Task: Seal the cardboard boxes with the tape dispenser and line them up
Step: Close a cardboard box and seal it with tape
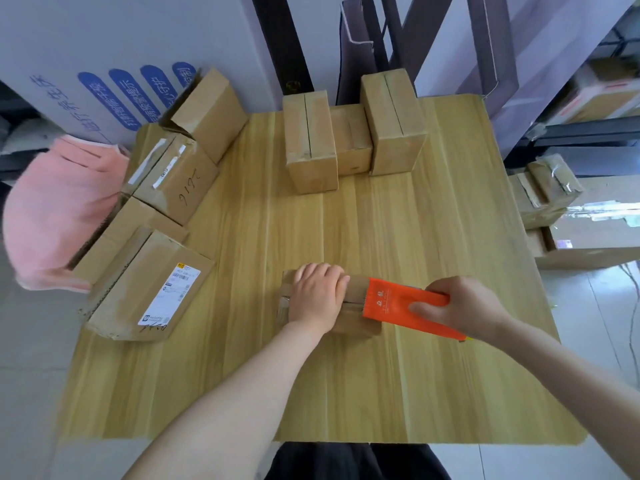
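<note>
A small cardboard box (356, 325) lies on the wooden table (346, 393) near its front middle. My left hand (317, 294) lies on top of the box with fingers curled over its far edge, holding it down. My right hand (460, 308) grips an orange tape dispenser (394, 303), whose front end rests on the right part of the box top. Three sealed boxes stand in a row at the back: a left one (310, 140), a lower middle one (353, 140) and a right one (394, 121).
Several other cardboard boxes lie along the table's left edge, among them one with a shipping label (149, 289) and one with handwriting (173, 178). A pink cloth (59, 209) lies off the left edge. More boxes (543, 192) sit beside the table at right.
</note>
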`<control>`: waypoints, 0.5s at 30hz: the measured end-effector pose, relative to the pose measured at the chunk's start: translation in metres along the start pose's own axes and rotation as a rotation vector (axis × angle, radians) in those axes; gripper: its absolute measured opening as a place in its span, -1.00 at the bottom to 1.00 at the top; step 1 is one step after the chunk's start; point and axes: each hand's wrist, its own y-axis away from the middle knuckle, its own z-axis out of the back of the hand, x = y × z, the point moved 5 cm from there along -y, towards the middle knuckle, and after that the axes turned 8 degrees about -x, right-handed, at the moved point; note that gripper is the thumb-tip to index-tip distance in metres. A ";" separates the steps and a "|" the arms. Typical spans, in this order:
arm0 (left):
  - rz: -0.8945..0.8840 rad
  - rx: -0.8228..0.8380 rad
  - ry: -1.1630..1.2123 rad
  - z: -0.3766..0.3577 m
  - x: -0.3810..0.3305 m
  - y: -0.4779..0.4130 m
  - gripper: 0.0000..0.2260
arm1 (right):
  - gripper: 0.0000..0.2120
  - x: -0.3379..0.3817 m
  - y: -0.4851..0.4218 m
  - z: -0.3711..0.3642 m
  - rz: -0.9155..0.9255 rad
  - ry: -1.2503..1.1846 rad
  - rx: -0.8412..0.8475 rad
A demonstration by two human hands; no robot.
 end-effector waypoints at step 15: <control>0.036 0.014 -0.029 0.003 -0.007 0.000 -0.62 | -0.60 -0.005 -0.025 -0.001 -0.034 0.283 0.082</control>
